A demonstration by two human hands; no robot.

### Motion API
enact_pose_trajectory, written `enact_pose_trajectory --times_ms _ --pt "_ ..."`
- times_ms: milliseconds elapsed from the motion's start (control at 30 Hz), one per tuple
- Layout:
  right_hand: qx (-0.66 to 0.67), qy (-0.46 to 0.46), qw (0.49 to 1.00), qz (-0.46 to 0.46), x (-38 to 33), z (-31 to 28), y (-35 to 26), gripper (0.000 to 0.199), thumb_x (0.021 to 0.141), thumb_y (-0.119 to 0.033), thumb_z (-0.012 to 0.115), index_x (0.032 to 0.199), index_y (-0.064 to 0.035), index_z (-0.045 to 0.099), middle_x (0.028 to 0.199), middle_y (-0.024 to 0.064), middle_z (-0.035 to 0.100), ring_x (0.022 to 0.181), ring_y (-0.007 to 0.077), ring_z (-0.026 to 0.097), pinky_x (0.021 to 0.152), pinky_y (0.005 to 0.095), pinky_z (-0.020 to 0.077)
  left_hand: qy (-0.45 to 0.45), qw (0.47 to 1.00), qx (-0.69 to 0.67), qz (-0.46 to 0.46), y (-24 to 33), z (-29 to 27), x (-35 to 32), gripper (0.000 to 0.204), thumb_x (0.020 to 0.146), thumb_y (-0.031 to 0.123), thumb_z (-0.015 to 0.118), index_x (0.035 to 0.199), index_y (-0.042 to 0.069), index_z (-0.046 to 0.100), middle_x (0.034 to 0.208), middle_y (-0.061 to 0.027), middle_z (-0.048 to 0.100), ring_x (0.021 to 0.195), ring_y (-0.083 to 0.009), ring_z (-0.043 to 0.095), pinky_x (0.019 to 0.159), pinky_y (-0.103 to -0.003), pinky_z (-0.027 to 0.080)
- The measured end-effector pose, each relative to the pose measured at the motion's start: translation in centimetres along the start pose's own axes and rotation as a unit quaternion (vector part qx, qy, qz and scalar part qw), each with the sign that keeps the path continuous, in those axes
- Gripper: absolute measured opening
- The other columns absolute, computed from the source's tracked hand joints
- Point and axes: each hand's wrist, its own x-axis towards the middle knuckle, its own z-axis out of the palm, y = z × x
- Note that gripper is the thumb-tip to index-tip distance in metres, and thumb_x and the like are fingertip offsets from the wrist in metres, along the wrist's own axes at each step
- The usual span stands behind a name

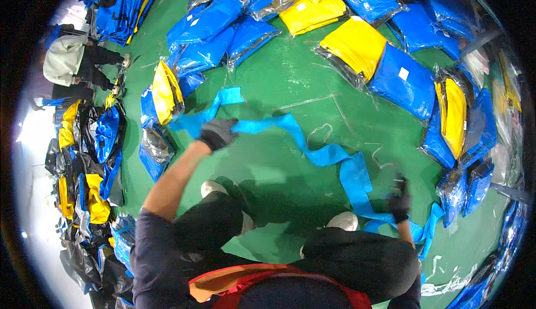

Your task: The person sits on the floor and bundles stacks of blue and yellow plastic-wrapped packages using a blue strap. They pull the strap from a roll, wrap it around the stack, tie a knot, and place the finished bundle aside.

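Nearest, a red-and-orange vest (223,281) and dark trousers (346,256) fill the lower edge, with white shoes (341,221) planted apart on the green floor (296,74). Ahead of them, the left hand (218,134), in a dark glove, is curled closed around a long bright blue strip (326,155), which shows on both sides of the fist. The right hand (399,197), gloved too, is at the other side, above the strip's lower stretch; it is blurred, so how far its fingers are bent, and whether they have hold of anything, cannot be told. Between the hands the strip runs in loose waves and folds, then passes by the right wrist toward the right. Clear plastic scraps (446,281) litter the floor at lower right. Farther out, plastic-wrapped folded bundles ring the space: a slim yellow bundle (166,92) at left, a broad yellow bundle (354,46) touching a blue bundle (402,80) ahead. Beyond, a heap of blue, yellow and black bags (106,136) lines the left side, and a person in a pale top (67,60) bends at the upper left.
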Motion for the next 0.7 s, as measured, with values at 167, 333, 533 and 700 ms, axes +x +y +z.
enact_pose_trajectory --times_ms 167,333,533,700 --pt "-0.301 -0.067 0.939 -0.151 2.0 7.3 -7.6 0.038 0.065 -0.021 0.065 0.100 -0.0086 0.056 0.101 0.0178 0.056 0.095 0.0353 0.052 0.083 0.0428 0.0421 -0.065 0.974 0.039 0.215 1.1 9.0 -1.0 0.061 0.072 0.036 0.059 0.126 0.015 0.042 0.120 -0.0189 0.050 0.111 -0.0322 0.049 0.093 -0.044 0.037" --pt "-0.268 0.044 0.962 -0.021 2.8 -0.4 -6.4 0.024 0.067 -0.017 0.066 0.087 -0.0050 0.056 0.079 0.0146 0.056 0.079 0.0330 0.055 0.071 0.0411 0.0444 0.107 0.933 -0.316 -0.136 -7.8 10.6 4.4 0.050 0.073 0.029 0.059 0.115 0.005 0.050 0.103 -0.0203 0.058 0.095 -0.0317 0.058 0.079 -0.040 0.047" --pt "-0.217 0.030 0.976 0.007 7.2 -1.3 -10.0 0.034 0.068 -0.013 0.066 0.097 -0.0034 0.053 0.096 0.0168 0.055 0.089 0.0331 0.055 0.078 0.0377 0.0449 0.094 0.946 -0.136 -0.280 -11.8 10.9 10.4 0.068 0.072 0.038 0.060 0.128 0.008 0.036 0.128 -0.0187 0.040 0.107 -0.0342 0.050 0.090 -0.041 0.041" --pt "-0.326 -0.138 0.935 -0.029 18.1 4.5 -14.3 0.039 0.071 -0.017 0.061 0.107 -0.0057 0.052 0.096 0.0175 0.058 0.097 0.0352 0.054 0.081 0.0406 0.0443 0.014 0.973 -0.190 -0.130 -14.0 6.6 6.4 0.030 0.073 0.025 0.055 0.095 0.006 0.058 0.087 -0.0207 0.062 0.079 -0.0295 0.062 0.068 -0.042 0.049"
